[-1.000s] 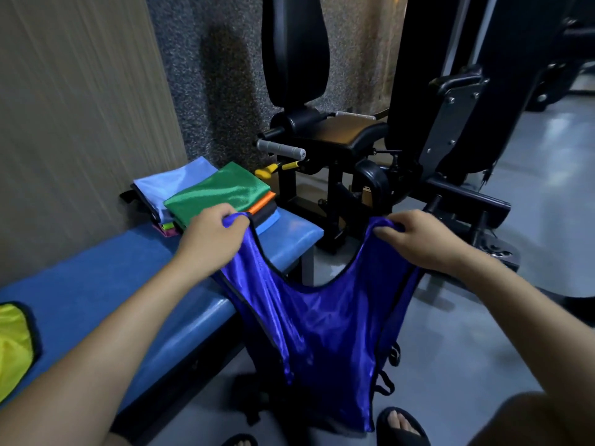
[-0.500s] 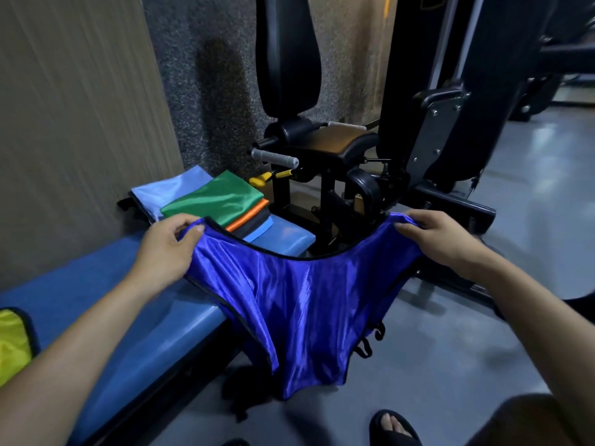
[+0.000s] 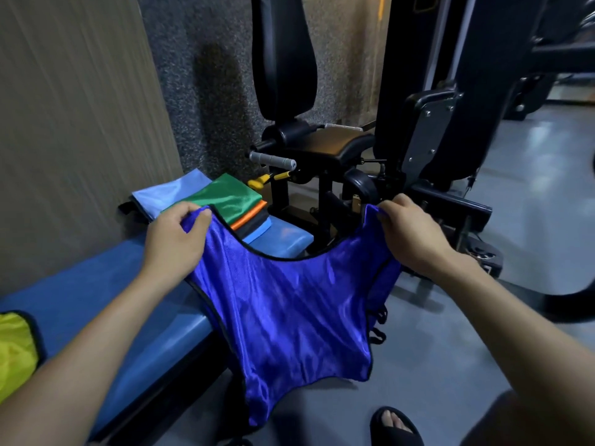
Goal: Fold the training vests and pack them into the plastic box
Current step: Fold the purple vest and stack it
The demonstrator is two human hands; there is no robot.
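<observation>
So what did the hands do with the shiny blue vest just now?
Both hands kept their grip on the blue vest by its shoulder straps. The left hand and right hand pulled apart and swung its hanging body up, so it now spreads flatter over the edge of the bench. The folded pile and the yellow vest stayed put.

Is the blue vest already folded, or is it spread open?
Spread open: the blue vest hangs between left hand and right hand, each gripping a strap.
</observation>
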